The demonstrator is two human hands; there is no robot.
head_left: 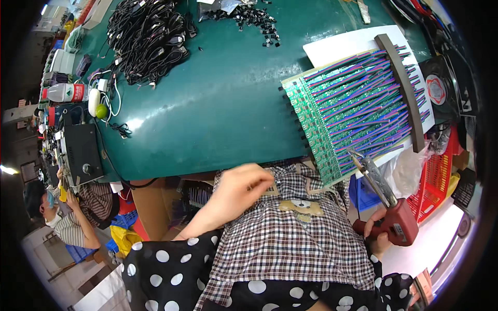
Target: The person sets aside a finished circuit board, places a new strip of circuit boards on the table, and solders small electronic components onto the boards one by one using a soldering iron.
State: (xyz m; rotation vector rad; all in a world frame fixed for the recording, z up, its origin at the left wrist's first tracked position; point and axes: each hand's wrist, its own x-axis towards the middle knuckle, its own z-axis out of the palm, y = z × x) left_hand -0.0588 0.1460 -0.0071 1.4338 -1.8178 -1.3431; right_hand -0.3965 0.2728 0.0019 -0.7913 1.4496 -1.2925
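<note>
Green tabletop (207, 114): its near edge runs in front of the person's apron. Circuit-board panel (314, 114): at the right end of the surface, its near-left corner reaching past the near edge over the lap. Board strip's long axis runs far to near; its ribbon wires (360, 106) lie crosswise, slanting away toward the right. Cable heap (148, 41): black, toward the far-left corner. White sheet (342, 44): partly under the panel. Dark bar (406, 93): laid across the wires' right ends.

Soldering gun (399, 223) (judged from shape): red body just outside the near edge, nose pointing up-left at the panel's near end. Tip overlaps the wires in view; contact cannot be told.

Right hand (381, 239): nearer the panel's wired end, which lies ahead and slightly left of it; fingers wrapped around the red grip. Left hand (241, 186): by the near edge, well left of the panel; fingers curled inward, blurred. Cannot tell whether it pinches anything.
</note>
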